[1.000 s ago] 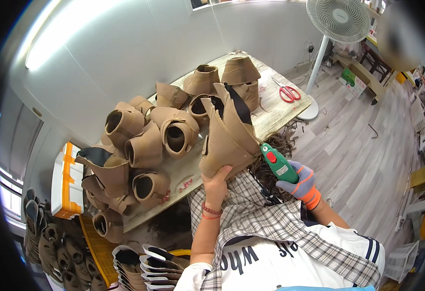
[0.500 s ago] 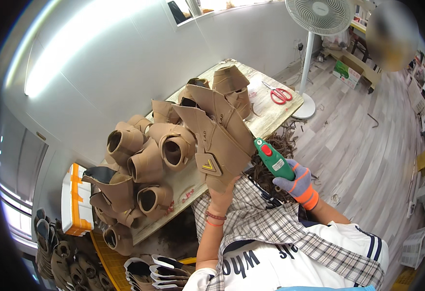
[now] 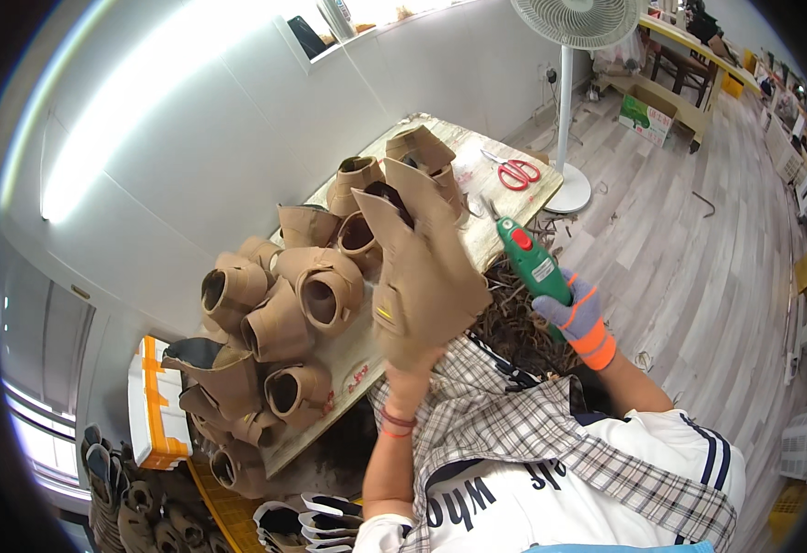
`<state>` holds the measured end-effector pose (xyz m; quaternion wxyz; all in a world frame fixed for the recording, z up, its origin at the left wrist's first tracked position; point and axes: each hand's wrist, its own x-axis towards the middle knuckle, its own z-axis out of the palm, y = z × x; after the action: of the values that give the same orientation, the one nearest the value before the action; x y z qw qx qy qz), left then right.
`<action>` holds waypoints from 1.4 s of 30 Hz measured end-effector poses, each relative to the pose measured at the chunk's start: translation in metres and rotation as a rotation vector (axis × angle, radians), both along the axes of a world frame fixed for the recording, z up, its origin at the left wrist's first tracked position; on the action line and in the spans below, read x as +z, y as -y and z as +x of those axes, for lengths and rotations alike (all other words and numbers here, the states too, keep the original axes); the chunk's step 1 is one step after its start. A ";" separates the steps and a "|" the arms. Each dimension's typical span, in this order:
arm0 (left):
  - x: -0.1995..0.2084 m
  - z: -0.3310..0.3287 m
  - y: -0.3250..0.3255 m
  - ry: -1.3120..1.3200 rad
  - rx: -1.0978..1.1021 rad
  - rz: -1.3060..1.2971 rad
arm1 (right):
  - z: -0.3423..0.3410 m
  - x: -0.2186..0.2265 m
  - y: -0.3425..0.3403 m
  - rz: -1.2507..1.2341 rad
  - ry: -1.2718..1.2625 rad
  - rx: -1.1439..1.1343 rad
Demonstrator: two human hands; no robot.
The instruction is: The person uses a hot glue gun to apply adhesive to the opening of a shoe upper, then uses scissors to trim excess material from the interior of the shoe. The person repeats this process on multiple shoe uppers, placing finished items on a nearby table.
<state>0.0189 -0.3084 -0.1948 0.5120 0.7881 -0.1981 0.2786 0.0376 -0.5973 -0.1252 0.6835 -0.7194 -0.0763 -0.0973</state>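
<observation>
My left hand (image 3: 407, 376), bare and closed, holds up a tan shoe upper (image 3: 435, 286) by its lower end, in front of the table. In my right hand (image 3: 577, 318), in a grey and orange glove, is a green handheld electric cutter (image 3: 536, 262) with a red button. Its narrow metal tip points up and left, a little apart from the upper's right edge. Several more tan shoe uppers (image 3: 328, 297), curled into tubes, are heaped on the table (image 3: 479, 241) to the left and behind.
Red-handled scissors (image 3: 519, 175) lie at the table's far right. Dark trimmed strips (image 3: 514, 318) pile up beside the table. A white fan (image 3: 565, 120) stands behind. Left are a white box with orange tape (image 3: 153, 405), a yellow crate (image 3: 212, 498) and stacked uppers (image 3: 329, 523).
The upper in my left hand has turned, so its plain side faces me more. My right hand and the cutter have drawn slightly right, away from it, and the tip now shows.
</observation>
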 end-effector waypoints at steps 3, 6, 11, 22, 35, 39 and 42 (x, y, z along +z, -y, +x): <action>0.107 -0.004 0.013 -0.387 -0.236 -1.025 | 0.006 -0.019 0.020 -0.152 0.052 -0.107; 0.134 0.020 -0.025 -0.566 -0.316 -1.155 | 0.002 -0.023 0.030 -0.336 0.171 -0.125; 0.114 0.043 -0.079 -0.663 -0.629 -1.418 | -0.004 -0.005 0.025 -0.659 0.408 -0.034; 0.094 0.059 -0.099 -0.658 -0.548 -1.496 | 0.007 -0.004 0.024 -0.817 0.545 -0.003; 0.103 0.058 -0.074 -0.705 -0.592 -1.490 | 0.009 0.003 0.008 -0.738 0.649 -0.026; 0.116 0.046 -0.056 -0.602 -0.604 -1.464 | 0.006 0.012 -0.005 -0.643 0.568 0.036; 0.134 0.035 -0.033 -0.535 -0.413 -1.399 | 0.008 0.004 -0.016 -0.475 0.521 0.058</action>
<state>0.0543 -0.2754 -0.0606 0.9623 0.2692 0.0111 0.0380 0.0455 -0.5815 -0.1214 0.4573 -0.8067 -0.2890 -0.2379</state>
